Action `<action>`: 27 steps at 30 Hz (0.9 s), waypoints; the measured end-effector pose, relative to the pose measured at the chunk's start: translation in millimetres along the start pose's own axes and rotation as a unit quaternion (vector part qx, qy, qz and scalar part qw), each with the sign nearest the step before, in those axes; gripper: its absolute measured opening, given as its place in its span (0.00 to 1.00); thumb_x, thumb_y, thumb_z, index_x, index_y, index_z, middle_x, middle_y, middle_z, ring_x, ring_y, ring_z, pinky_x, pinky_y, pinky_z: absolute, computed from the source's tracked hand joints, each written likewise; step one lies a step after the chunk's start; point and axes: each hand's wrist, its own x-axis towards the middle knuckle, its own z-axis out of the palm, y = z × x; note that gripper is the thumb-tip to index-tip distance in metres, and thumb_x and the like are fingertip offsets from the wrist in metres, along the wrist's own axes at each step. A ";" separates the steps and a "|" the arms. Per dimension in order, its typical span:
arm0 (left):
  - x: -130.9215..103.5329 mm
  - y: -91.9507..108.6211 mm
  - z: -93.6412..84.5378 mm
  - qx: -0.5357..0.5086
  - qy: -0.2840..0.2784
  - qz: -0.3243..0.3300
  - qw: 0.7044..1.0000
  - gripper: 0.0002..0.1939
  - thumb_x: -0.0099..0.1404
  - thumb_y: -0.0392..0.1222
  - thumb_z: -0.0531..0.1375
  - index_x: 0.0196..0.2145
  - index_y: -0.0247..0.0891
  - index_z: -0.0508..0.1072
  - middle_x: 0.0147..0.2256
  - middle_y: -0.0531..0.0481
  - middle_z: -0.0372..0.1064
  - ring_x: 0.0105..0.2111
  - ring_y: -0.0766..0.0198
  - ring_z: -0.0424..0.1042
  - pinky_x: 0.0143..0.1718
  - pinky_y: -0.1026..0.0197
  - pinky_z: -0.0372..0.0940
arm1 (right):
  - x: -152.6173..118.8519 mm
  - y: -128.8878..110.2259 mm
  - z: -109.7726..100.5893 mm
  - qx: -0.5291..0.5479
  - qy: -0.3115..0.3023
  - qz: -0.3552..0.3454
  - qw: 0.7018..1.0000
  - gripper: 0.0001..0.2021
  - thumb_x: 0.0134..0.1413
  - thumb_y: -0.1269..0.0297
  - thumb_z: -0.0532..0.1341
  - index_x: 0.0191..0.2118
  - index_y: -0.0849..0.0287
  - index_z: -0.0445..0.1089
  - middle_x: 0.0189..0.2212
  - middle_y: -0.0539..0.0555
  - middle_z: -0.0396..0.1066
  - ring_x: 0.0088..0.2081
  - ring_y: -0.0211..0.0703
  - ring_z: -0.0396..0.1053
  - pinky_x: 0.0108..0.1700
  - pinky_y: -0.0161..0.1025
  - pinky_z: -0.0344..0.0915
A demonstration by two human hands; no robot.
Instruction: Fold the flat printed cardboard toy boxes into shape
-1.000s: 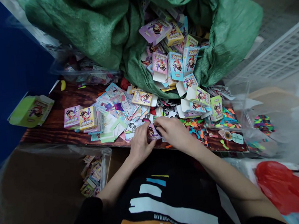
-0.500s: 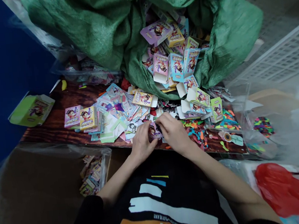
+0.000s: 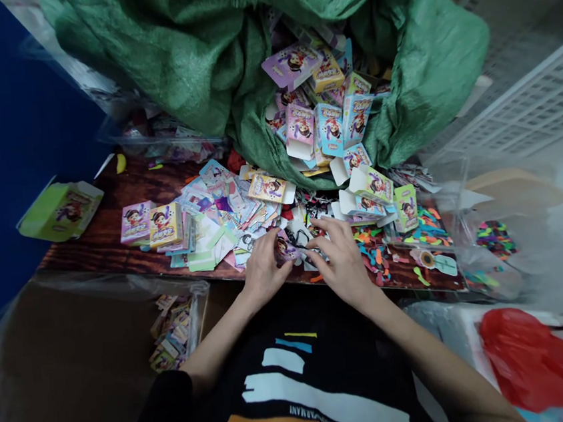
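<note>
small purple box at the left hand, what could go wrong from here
The dark looped strand lies close to the right hand and could snag on it. The small purple box might crease if the left hand grips too hard. Loose cards reach near the front edge of the table, so a forearm might sweep some off.

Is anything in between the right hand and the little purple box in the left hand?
Yes, a black, cord-like thing is between the right hand and the purple box in the left hand. I can't tell if some is inside the box.
</note>
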 end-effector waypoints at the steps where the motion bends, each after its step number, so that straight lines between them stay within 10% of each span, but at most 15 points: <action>1: 0.1 1.1 -0.2 0.002 0.000 0.001 1.000 0.33 0.59 0.37 0.64 0.60 0.38 0.59 0.53 0.40 0.69 0.53 0.49 0.69 0.53 0.48 0.67 | -0.4 2.0 1.4 0.010 -0.005 0.012 1.000 0.05 0.62 0.70 0.60 0.35 0.56 0.71 0.51 0.61 0.70 0.57 0.57 0.61 0.56 0.56 0.63; 12: -5.9 3.2 -3.2 0.041 -0.027 0.081 0.996 0.37 0.59 0.29 0.58 0.64 0.38 0.54 0.58 0.38 0.65 0.59 0.48 0.63 0.59 0.45 0.64 | 2.3 7.3 3.4 0.001 -0.228 0.052 0.972 0.06 0.58 0.71 0.62 0.32 0.58 0.76 0.44 0.61 0.70 0.52 0.56 0.64 0.55 0.56 0.66; 19: -5.7 3.2 6.3 0.029 0.000 0.050 0.998 0.33 0.61 0.34 0.60 0.63 0.35 0.56 0.56 0.36 0.67 0.56 0.48 0.67 0.56 0.45 0.66 | 8.0 -2.4 4.8 -0.010 -0.155 0.020 0.988 0.08 0.61 0.67 0.61 0.31 0.59 0.75 0.61 0.64 0.63 0.65 0.63 0.54 0.61 0.64 0.60; 27: -2.0 2.8 2.8 0.011 0.012 -0.002 1.000 0.32 0.61 0.40 0.64 0.61 0.38 0.59 0.54 0.39 0.69 0.54 0.48 0.69 0.53 0.48 0.67 | -11.1 6.6 -6.2 0.194 -0.036 0.178 0.964 0.04 0.59 0.66 0.60 0.40 0.56 0.69 0.36 0.53 0.74 0.34 0.43 0.73 0.34 0.39 0.70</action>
